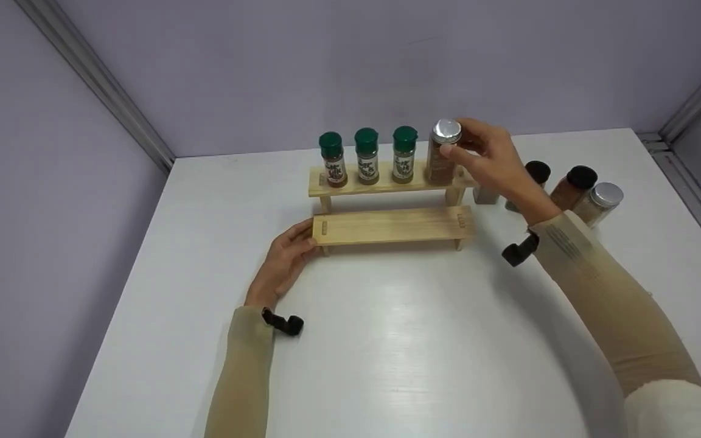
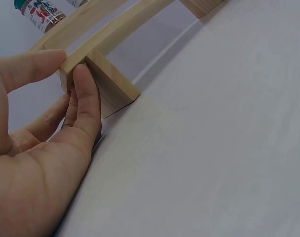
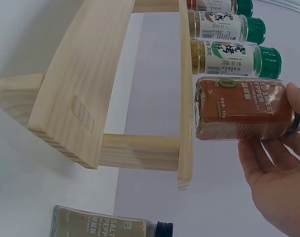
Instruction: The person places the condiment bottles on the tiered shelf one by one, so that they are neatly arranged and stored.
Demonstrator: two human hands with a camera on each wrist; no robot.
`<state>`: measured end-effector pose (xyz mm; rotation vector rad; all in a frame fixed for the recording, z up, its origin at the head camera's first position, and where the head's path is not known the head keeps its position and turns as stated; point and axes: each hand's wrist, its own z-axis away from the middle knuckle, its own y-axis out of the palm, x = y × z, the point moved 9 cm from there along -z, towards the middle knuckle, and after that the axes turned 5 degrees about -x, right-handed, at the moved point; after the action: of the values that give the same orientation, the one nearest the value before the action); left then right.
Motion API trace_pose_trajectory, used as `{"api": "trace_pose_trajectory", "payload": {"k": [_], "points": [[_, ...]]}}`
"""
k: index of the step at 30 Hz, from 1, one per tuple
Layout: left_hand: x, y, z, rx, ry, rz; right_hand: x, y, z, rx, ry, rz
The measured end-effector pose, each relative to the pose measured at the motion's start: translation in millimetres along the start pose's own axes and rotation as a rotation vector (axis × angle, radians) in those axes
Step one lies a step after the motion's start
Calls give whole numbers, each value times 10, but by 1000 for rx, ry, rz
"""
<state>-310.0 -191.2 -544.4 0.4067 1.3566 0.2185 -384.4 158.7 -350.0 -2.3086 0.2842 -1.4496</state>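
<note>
The right hand (image 1: 491,159) gripped a silver-capped spice jar (image 1: 443,155) near its top, fingers and thumb curled round it, with the jar standing upright at the right end of the upper shelf of a wooden rack (image 1: 392,225). Three green-capped jars (image 1: 367,156) stood in a row just to its left on the same shelf. The left hand (image 1: 285,258) rested on the table (image 1: 387,340) at the left end of the rack's lower shelf, thumb on top of the board and straight fingers against its end and leg. The rack sat toward the far edge of the table. Behind the right wrist, near the far right corner, more jars (image 1: 582,188) stood on the table.
</note>
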Motion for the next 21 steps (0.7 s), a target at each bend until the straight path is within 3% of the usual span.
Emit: {"api": "trace_pose_trajectory", "payload": {"k": [9,21], "points": [[12,2,-1,-1,-3,24,-53,7,-12,-5,75,-5],[7,10,-2,11,-4,46,-44,-2,-10,13,83,-10]]}}
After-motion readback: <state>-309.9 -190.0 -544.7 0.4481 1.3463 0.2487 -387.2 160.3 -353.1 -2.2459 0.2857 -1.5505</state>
